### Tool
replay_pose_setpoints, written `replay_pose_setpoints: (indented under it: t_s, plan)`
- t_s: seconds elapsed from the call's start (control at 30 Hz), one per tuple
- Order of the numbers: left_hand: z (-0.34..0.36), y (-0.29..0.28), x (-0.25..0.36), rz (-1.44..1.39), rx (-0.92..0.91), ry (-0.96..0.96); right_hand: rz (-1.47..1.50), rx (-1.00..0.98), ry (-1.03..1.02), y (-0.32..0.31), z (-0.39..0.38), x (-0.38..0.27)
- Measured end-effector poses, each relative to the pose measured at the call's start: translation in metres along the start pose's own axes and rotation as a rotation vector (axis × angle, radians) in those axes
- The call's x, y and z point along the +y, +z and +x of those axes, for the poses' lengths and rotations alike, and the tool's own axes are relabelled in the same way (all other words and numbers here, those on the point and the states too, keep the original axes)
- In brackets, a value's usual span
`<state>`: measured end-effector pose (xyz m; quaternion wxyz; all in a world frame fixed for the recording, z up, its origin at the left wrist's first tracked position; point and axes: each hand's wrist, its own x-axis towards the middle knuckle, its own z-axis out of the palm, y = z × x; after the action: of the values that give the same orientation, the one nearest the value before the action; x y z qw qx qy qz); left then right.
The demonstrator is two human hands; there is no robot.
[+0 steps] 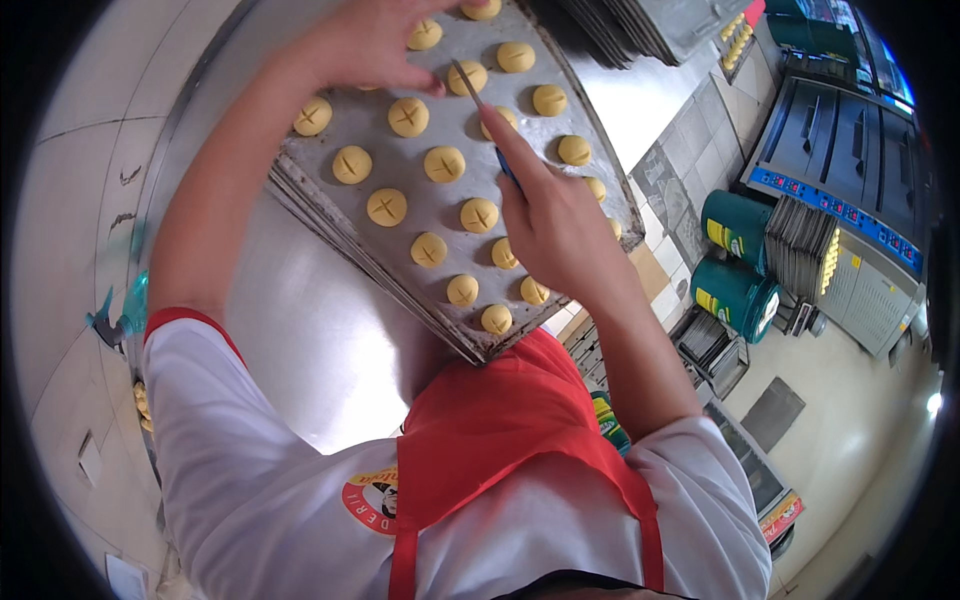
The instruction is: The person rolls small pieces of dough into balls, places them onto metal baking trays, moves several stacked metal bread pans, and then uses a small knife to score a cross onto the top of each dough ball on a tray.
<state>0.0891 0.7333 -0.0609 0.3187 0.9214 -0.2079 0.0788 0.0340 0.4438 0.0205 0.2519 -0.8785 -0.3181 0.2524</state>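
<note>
My right hand point(565, 235) grips a knife point(468, 83) with a narrow blade and a dark blue handle, mostly covered by my fingers. Its blade tip lies over one round, pale yellow dough ball point(470, 72) near the far part of a metal baking tray point(430, 205). My left hand point(375, 45) hovers over the tray's far left side, fingers spread and thumb stretched toward that ball; nothing shows in its grasp. Rows of dough balls cover the tray, and many, such as a nearer dough ball point(445, 164), carry a cross-shaped cut.
Beneath the tray are more stacked trays, on a shiny steel table point(290, 330). Another tray stack point(660, 30) stands at the far right. Beyond, at right, are a deck oven point(820, 140), green buckets point(735, 295) and an upright tray stack point(798, 240). A tiled wall point(80, 220) runs along the left.
</note>
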Motion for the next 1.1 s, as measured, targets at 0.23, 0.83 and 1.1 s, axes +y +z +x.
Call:
replay_pose_setpoints:
  t_s: [0.23,0.83,1.1]
  plan:
    - [0.007,0.029,0.009,0.08,-0.232,-0.109,-0.056,-0.064,0.08,0.002,-0.035,0.026]
    - [0.01,0.088,0.132,-0.039,-0.287,0.049,0.014,0.062,-0.005,0.012,-0.095,0.073]
    - [0.001,0.112,0.163,0.011,-0.187,0.045,0.01,-0.074,0.041,-0.009,-0.175,0.092]
